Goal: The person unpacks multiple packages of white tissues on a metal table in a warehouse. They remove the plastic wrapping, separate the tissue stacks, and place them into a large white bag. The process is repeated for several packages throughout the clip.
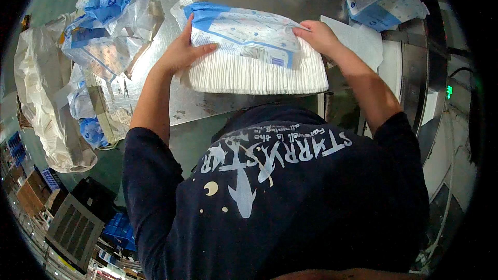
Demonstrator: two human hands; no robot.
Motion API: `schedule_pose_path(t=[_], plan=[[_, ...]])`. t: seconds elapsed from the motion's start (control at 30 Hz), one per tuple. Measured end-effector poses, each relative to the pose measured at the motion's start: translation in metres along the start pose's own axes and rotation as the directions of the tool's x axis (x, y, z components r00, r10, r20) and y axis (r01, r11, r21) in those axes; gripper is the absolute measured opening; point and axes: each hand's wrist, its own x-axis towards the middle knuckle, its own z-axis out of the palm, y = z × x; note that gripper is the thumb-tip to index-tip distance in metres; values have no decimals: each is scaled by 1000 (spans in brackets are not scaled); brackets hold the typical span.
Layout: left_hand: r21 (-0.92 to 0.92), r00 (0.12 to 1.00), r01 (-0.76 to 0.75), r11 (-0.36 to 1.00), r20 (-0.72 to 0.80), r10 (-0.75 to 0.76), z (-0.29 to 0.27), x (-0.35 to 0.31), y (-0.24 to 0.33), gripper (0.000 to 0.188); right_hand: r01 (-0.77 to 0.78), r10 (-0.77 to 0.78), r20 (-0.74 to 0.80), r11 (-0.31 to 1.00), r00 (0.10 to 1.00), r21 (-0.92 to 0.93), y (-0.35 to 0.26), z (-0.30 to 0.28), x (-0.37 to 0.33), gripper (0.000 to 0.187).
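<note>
A long, tightly packed row of white folded diapers (254, 80) lies before me at the near edge of the metal table. A blue and white printed plastic bag (249, 28) covers its far part, while the pleated near side is bare. My left hand (184, 52) grips the left end of the bag, with the thumb across its front and the fingers partly hidden behind. At the other end, my right hand (319, 36) pinches the bag's edge between thumb and fingers, above the diapers' right corner.
Crumpled blue and clear plastic bags (111, 31) pile up on the left, beside a hanging white sack (44, 93). A filled blue and white pack (386, 0) stands at the far right, near a white sheet (358, 41). The metal table (207, 106) ends close to my body.
</note>
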Motion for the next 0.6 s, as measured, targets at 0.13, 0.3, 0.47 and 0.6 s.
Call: schedule_pose_path(t=[0.13,0.3,0.47,0.6], plan=[[137,975,84,987,-218,-53,8,-2,-19,84,-150,157,23,882,987,446,22,29,2,28],[-23,942,71,997,-328,-75,25,-43,-26,77,-42,374,-42,215,927,976,52,34,-16,39],[-98,909,288,953,-285,-304,31,-51,3,54,-69,336,-312,770,889,634,30,67,-98,60],[56,961,135,989,-250,-117,32,-32,-2,71,-98,231,-209,858,950,504,25,44,-112,63]])
